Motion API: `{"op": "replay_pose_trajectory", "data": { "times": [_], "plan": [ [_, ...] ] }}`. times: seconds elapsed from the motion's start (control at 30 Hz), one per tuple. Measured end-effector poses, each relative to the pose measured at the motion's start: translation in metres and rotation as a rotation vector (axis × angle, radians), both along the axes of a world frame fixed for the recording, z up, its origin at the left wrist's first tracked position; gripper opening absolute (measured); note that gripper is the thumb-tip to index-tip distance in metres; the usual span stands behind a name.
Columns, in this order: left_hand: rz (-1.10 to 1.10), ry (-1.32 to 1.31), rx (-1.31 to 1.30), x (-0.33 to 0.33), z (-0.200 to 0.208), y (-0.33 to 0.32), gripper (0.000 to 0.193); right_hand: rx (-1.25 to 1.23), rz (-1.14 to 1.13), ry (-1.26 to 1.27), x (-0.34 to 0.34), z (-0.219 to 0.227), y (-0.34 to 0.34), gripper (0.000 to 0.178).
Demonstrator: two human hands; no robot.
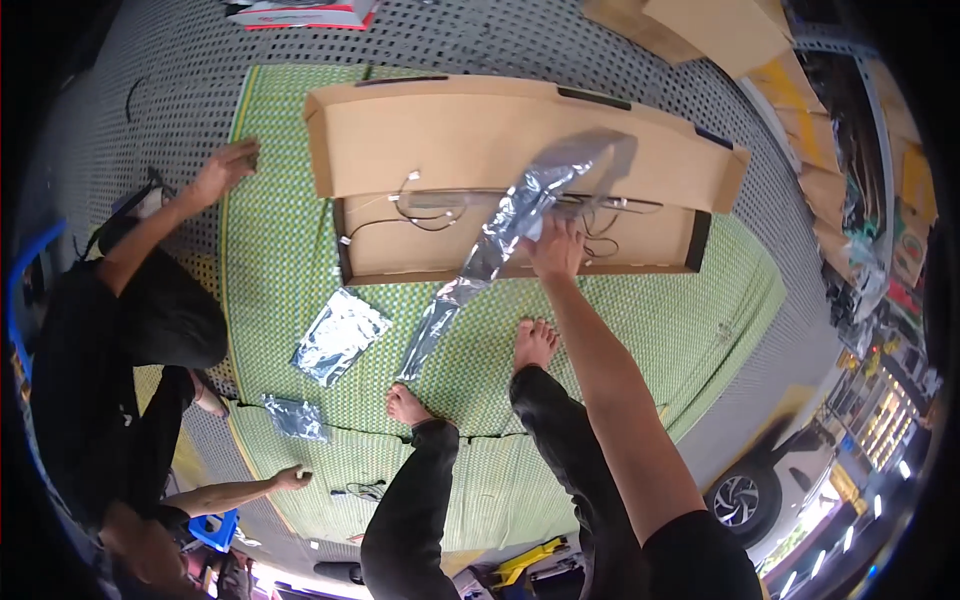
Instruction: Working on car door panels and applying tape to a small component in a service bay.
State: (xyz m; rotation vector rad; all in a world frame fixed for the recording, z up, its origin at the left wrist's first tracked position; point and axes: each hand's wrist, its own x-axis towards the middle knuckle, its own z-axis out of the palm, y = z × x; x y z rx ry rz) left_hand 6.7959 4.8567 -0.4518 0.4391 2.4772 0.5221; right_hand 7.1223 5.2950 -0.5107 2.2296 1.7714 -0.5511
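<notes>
My right hand (pixel 556 248) reaches over the open cardboard box (pixel 380 265), its fingers closed on the edge of a long, shiny silver-grey plastic bag (pixel 505 225). Slanting across the box, the bag runs from the raised lid (pixel 430 140) down to the mat near my left foot. What it contains, if anything, I cannot make out. Thin black cables (pixel 430 222) with small white tags lie in the shallow tray beside a long dark strip. My left hand is out of view.
Left of me a co-worker crouches, one hand (pixel 225 172) over the green woven mat (pixel 650 330) and the other (pixel 292 478) lower down. A flat silver packet (pixel 340 337) and a smaller grey packet (pixel 295 416) lie on the mat. Cardboard (pixel 715 30) stands at far right.
</notes>
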Motion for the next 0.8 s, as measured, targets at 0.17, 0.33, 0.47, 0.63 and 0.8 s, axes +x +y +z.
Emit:
{"op": "replay_pose_trajectory", "data": {
  "times": [0.17, 0.33, 0.47, 0.63, 0.8],
  "plan": [
    [0.191, -0.094, -0.035, 0.06, -0.058, 0.086, 0.053, -0.015, 0.216, -0.186, 0.008, 0.009, 0.009, 0.055],
    [0.351, -0.093, -0.052, 0.032, -0.124, 0.066, 0.062, 0.066, 0.49, -0.315, -0.016, -0.004, 0.006, 0.044],
    [-0.173, 0.016, -0.448, 0.046, -0.123, 0.067, 0.045, -0.075, 0.498, -0.423, 0.013, 0.002, -0.013, 0.053],
    [-0.557, 0.604, -0.448, 0.023, -0.124, 0.048, 0.022, -0.155, 0.179, -0.166, -0.031, 0.014, -0.008, 0.081],
    [-0.51, 0.567, -0.356, 0.045, -0.117, 0.071, 0.011, 0.074, 0.274, -0.157, -0.025, 0.013, -0.008, 0.076]
  ]
}}
